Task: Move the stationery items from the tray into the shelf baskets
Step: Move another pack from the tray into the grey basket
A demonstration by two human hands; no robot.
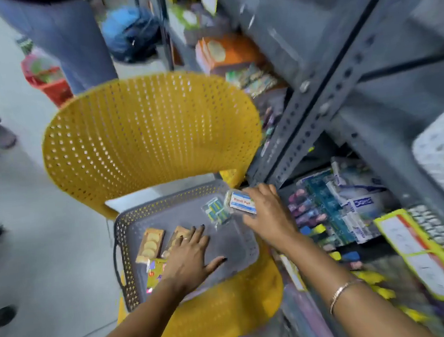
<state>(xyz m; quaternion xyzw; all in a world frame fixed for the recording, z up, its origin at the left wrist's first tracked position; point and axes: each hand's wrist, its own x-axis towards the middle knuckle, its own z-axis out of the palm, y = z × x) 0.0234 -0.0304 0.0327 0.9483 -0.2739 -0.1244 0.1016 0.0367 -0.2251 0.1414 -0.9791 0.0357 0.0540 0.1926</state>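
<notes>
A grey perforated tray (238, 249) rests on the seat of a yellow chair (149, 131). In it lie a brown card of round pieces (150, 244), a second such card (179, 235) partly under my left hand (189, 253), a yellow packet (156, 273) and a clear packet with green-blue items (215, 211). My left hand lies flat and spread on the tray floor. Over the tray's far right corner, my right hand (268, 215) grips a small white-and-blue box (242, 202) wrapped in clear plastic.
A grey metal shelf (324, 101) stands right of the chair, its lower level (338, 204) packed with pens, boxes and packets. A white basket (443, 156) sits at the right edge. People's legs, a red basket (49, 81) and a blue bag (130, 34) occupy the floor beyond.
</notes>
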